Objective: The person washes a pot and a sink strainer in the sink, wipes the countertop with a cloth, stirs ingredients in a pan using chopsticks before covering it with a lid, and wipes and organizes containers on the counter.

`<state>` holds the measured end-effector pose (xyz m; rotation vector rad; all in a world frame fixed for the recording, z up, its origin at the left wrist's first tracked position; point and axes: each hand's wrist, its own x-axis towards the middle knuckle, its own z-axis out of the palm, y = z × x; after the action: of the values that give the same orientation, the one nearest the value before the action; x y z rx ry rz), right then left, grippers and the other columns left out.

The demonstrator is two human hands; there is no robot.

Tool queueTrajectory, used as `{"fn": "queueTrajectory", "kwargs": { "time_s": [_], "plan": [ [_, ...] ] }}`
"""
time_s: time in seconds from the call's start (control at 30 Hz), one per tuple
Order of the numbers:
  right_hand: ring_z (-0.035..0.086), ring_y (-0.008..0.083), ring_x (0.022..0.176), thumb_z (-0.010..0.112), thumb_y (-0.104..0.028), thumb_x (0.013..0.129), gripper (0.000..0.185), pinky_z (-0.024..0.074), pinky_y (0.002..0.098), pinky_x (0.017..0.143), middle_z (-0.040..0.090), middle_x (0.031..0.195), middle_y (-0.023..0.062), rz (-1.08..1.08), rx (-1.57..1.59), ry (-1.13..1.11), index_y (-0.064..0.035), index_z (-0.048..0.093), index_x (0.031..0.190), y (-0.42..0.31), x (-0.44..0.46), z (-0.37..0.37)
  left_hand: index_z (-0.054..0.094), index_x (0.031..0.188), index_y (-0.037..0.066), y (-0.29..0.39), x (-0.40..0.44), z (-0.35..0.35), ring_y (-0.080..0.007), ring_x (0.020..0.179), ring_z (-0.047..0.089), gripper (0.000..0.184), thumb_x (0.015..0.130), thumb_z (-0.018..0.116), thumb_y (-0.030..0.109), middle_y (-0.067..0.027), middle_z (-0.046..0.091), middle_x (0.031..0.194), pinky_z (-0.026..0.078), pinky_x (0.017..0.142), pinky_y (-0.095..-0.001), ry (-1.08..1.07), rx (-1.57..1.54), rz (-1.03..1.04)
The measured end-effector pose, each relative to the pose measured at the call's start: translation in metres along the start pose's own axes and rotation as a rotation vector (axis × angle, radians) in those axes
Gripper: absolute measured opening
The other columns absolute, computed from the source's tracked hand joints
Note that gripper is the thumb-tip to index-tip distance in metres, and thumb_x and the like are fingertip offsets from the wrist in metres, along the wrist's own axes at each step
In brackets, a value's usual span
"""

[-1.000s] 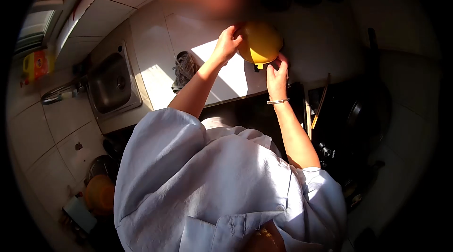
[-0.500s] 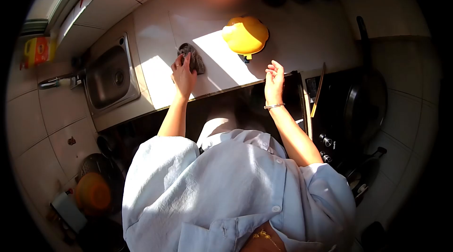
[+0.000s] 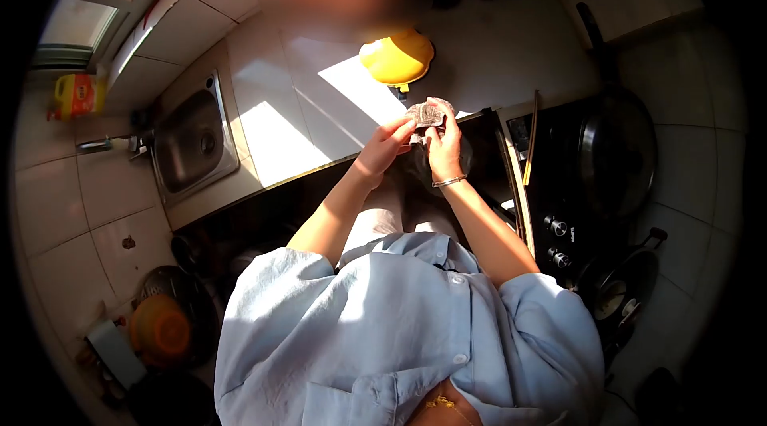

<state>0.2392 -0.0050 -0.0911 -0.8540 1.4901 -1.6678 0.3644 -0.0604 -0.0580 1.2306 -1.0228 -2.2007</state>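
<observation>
A grey-brown crumpled cloth point(image 3: 426, 114) is held up between both hands at the counter's front edge. My left hand point(image 3: 385, 150) pinches its left side with fingers and thumb. Around its right side curl the fingers of my right hand point(image 3: 445, 146), which has a bracelet at the wrist. Just beyond the cloth, a yellow scalloped pan or dish point(image 3: 397, 57) rests on the white counter point(image 3: 511, 59), with a small dark and yellow tab facing me. Neither hand touches it.
At the left is a steel sink point(image 3: 190, 142) with a faucet point(image 3: 112, 143) and a yellow-red bottle point(image 3: 78, 96). A black stove point(image 3: 551, 186) with a large pan point(image 3: 619, 150) and chopsticks point(image 3: 531, 138) is at the right. An orange bowl point(image 3: 164, 330) sits lower left.
Both hands were at the yellow item. My left hand then took hold of the cloth on the counter and brought it rightward to my right hand, which now grips it too.
</observation>
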Motion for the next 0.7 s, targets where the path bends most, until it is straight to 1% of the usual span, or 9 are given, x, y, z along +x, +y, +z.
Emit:
{"fn": "queueTrajectory", "kwargs": {
  "time_s": [0.07,0.13,0.2,0.23,0.27,0.37,0.47,0.57,0.7],
  "plan": [
    [0.058,0.0181,0.103,0.043,0.014,0.077,0.046,0.0472,0.0275,0.089,0.058,0.115,0.0118,-0.232,-0.16,0.092,-0.0009,0.054,0.119,0.017,0.032,-0.015,0.043,0.131,0.002,-0.01,0.032,-0.027,-0.0157,0.108,0.054,0.047,0.092,0.058,0.023,-0.0079,0.057,0.119,0.041,0.095,-0.0317,0.149,0.565,0.415],
    [0.06,0.0159,0.096,0.045,0.011,0.08,0.041,0.0502,0.0275,0.083,0.057,0.114,0.0119,0.028,0.108,0.146,0.0001,0.055,0.118,0.016,0.07,-0.03,0.042,0.133,-0.001,0.006,0.063,-0.051,-0.0212,0.108,0.053,0.061,0.085,0.067,0.026,-0.0147,0.055,0.12,0.041,0.095,-0.0344,0.333,0.261,0.486],
    [0.061,0.0143,0.085,0.048,0.008,0.08,0.041,0.0519,0.0268,0.075,0.059,0.109,0.0096,0.085,0.034,0.17,-0.0041,0.057,0.118,0.015,0.11,-0.035,0.036,0.137,-0.002,0.007,0.099,-0.063,-0.0256,0.121,0.045,0.071,0.083,0.069,0.029,-0.019,0.045,0.131,0.037,0.101,-0.0355,0.442,0.21,0.485],
    [0.061,0.015,0.085,0.048,0.007,0.079,0.041,0.0512,0.0273,0.076,0.058,0.108,0.0087,0.008,-0.18,0.18,-0.005,0.058,0.117,0.027,0.129,-0.036,0.031,0.14,-0.002,0.013,0.114,-0.065,-0.0281,0.13,0.035,0.078,0.082,0.071,0.032,-0.0193,0.034,0.14,0.033,0.105,-0.0369,0.372,0.132,0.445],
    [0.06,0.0157,0.086,0.049,0.006,0.078,0.042,0.0505,0.0279,0.077,0.058,0.108,0.0079,-0.068,-0.395,0.185,-0.0058,0.059,0.117,0.033,0.142,-0.034,0.03,0.141,-0.001,0.015,0.129,-0.066,-0.0313,0.132,0.032,0.083,0.08,0.072,0.035,-0.0205,0.032,0.14,0.031,0.107,-0.0386,0.312,0.212,0.509],
    [0.058,0.0187,0.093,0.049,0.005,0.077,0.041,0.0467,0.0282,0.084,0.057,0.109,0.0082,0.295,-0.185,-0.037,-0.0052,0.059,0.116,0.04,0.156,-0.023,0.033,0.141,0.004,0.02,0.149,-0.062,-0.0405,0.131,0.029,0.09,0.072,0.076,0.042,-0.0267,0.032,0.136,0.031,0.106,-0.0452,0.343,0.797,0.622],
    [0.055,0.0201,0.1,0.048,0.004,0.077,0.041,0.0431,0.0281,0.089,0.058,0.108,0.0102,-0.032,-0.195,-0.076,-0.0051,0.059,0.116,0.052,0.15,-0.015,0.038,0.137,0.004,0.027,0.145,-0.059,-0.0418,0.128,0.031,0.085,0.069,0.076,0.041,-0.0265,0.034,0.135,0.033,0.104,-0.0482,0.426,1.071,0.711],
    [0.055,0.0209,0.1,0.048,-0.002,0.084,0.034,0.0426,0.0289,0.09,0.057,0.111,0.0104,-0.054,-0.178,-0.074,-0.0049,0.059,0.116,0.049,0.146,-0.013,0.039,0.136,0.005,0.031,0.15,-0.058,-0.0417,0.127,0.032,0.085,0.069,0.076,0.04,-0.0238,0.035,0.138,0.032,0.105,-0.0473,0.365,1.112,0.773],
    [0.057,0.0225,0.101,0.046,-0.005,0.089,0.032,0.044,0.0323,0.09,0.056,0.115,0.0132,0.033,-0.278,-0.086,-0.0075,0.06,0.118,0.064,0.14,-0.014,0.039,0.137,0.008,0.038,0.141,-0.05,-0.0371,0.131,0.03,0.092,0.066,0.073,0.054,-0.0183,0.035,0.141,0.028,0.105,-0.0512,0.399,1.332,0.749]
  ]
}}
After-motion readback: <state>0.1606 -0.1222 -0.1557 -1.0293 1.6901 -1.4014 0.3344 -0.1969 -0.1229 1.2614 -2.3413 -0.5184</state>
